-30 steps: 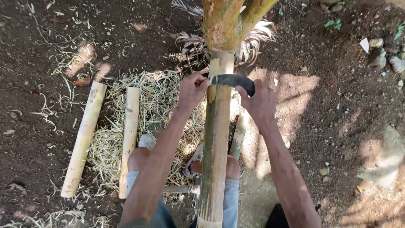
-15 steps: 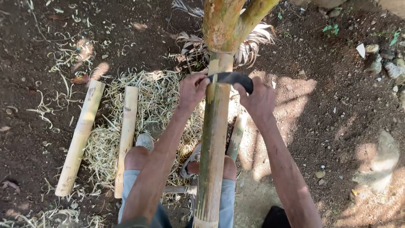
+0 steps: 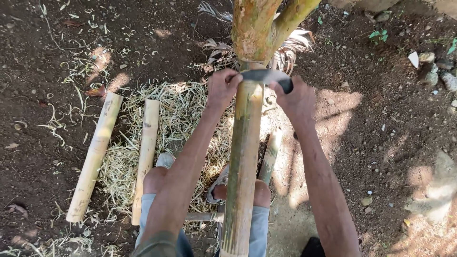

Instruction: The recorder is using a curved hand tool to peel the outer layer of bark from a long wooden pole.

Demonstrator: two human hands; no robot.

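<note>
A long greenish bamboo pole (image 3: 243, 162) leans from between my knees up against a forked tree trunk (image 3: 257, 28). A dark curved blade (image 3: 259, 74) lies across the pole's top end. My left hand (image 3: 220, 88) grips the blade's tip end on the pole's left side. My right hand (image 3: 296, 99) is closed on the blade's black handle (image 3: 286, 84) on the right side. Both arms reach forward past my knees.
Two peeled pale bamboo lengths (image 3: 95, 154) (image 3: 145, 157) lie on the dirt at left, beside a heap of straw-like shavings (image 3: 185, 119). A shorter bamboo piece (image 3: 269, 157) lies right of the pole. Stones (image 3: 431, 71) sit at the far right.
Both hands and the blade have slid up the pole toward the trunk, from partway down to its top end.
</note>
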